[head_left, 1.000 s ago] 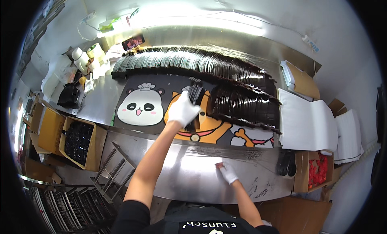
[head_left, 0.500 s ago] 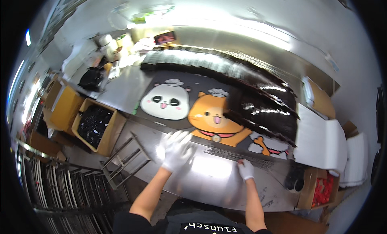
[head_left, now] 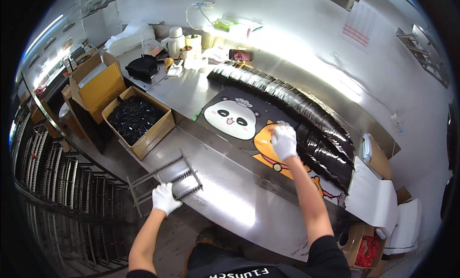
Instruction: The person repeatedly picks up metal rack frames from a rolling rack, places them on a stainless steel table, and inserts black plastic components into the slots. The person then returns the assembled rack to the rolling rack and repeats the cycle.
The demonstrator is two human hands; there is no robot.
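Observation:
My left hand (head_left: 165,199), in a white glove, is closed on the near side of a metal rack (head_left: 191,169), an open frame with toothed bars at the left part of the steel bench. Over the cartoon mat (head_left: 230,119), my gloved right hand (head_left: 284,142) is at the orange cat picture, beside the left edge of a pile of glossy dark strips (head_left: 318,143). Its fingers are bent together, and I cannot make out what is between them. A second long row of dark strips (head_left: 287,92) lies behind, along the wall.
A cardboard box of small black pieces (head_left: 136,117) stands left of the mat. Many toothed racks (head_left: 62,196) hang at the lower left. White foam sheets (head_left: 371,194) and a box of red pieces (head_left: 368,251) are at the right. A phone (head_left: 240,55) leans at the back.
My left hand has moved left and down onto the metal rack. My right hand has gone from the bench's front edge up over the mat. The view has turned.

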